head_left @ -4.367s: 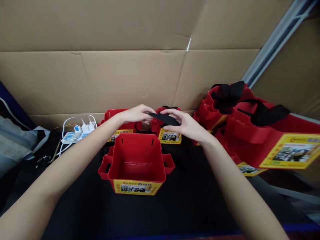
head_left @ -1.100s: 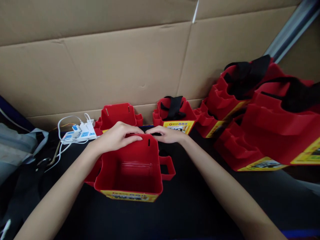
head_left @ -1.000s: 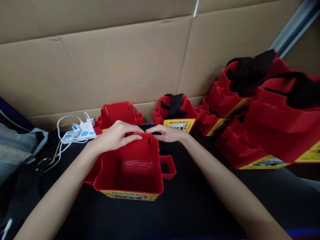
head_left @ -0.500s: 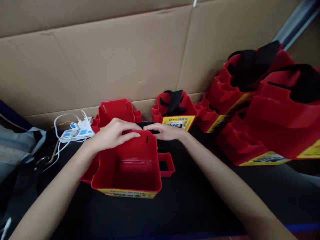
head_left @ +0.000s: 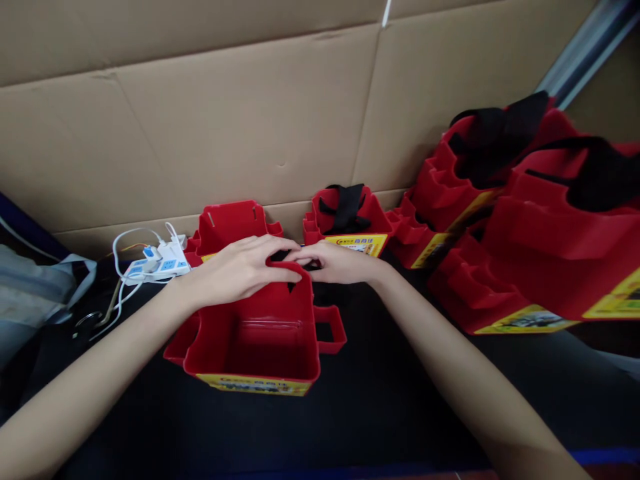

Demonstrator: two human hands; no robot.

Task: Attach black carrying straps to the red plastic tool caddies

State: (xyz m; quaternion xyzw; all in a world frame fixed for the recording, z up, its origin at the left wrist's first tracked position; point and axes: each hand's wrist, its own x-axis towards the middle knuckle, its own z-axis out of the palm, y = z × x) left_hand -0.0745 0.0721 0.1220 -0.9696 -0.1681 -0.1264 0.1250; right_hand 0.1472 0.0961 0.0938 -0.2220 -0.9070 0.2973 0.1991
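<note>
A white power strip (head_left: 159, 264) lies far left on the black table (head_left: 380, 400). Next comes the left hand (head_left: 240, 270), fingers curled over the back wall of the open red bin (head_left: 255, 337), which sits in the middle just under both hands. A bit of black strap (head_left: 291, 287) pokes through a slot there. The right hand (head_left: 340, 261) touches the same wall from behind, fingers pressed together. More red bins with straps (head_left: 505, 200) stand to the right, by the cardboard wall (head_left: 250, 120).
</note>
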